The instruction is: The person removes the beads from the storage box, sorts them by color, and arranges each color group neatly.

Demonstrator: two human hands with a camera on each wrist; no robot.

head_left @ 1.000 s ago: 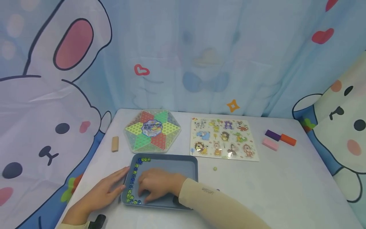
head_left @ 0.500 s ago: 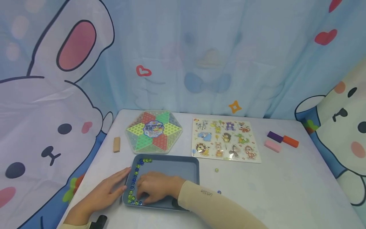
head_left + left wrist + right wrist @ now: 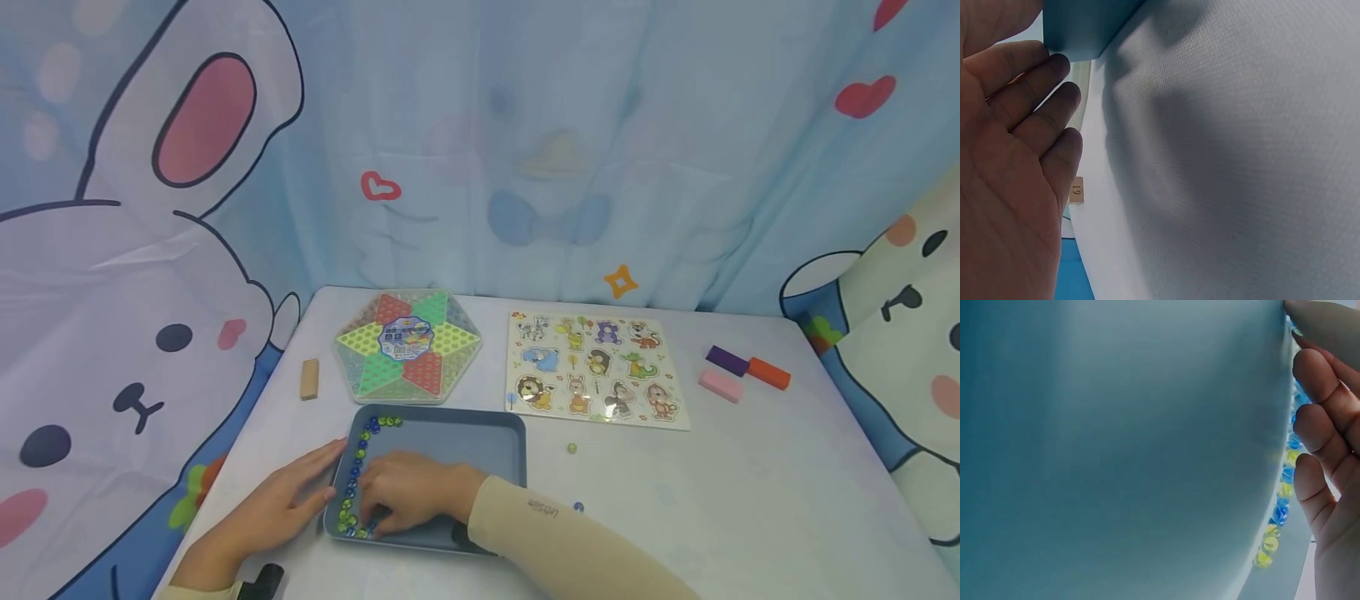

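A blue-grey tray (image 3: 465, 423) lies on the table. Blue and yellow-green glass marbles (image 3: 351, 492) form a row along its left wall and round the near left corner. My right hand (image 3: 408, 490) reaches into the tray with bent fingers. Its thumb and index fingertip pinch a blue marble (image 3: 372, 527) at the near end of the row. In the right wrist view, the tray wall hides much of the marbles (image 3: 1280, 512). My left hand (image 3: 281, 504) lies along the tray's left edge, fingers extended; its fingertips (image 3: 1060, 62) come up to the tray's side in the left wrist view.
Two loose marbles, one yellow-green (image 3: 572, 448) and one blue (image 3: 578, 507), lie right of the tray. Behind it are a hexagonal star-patterned game box (image 3: 382, 375) and an animal puzzle board (image 3: 570, 383). A wooden block (image 3: 309, 380) stands left; purple, orange and pink blocks (image 3: 722, 385) lie far right.
My right thumb and index finger have moved slightly left and closed in on the blue marble at the row's end. The left hand stays at the tray's edge. The head view shifts slightly.
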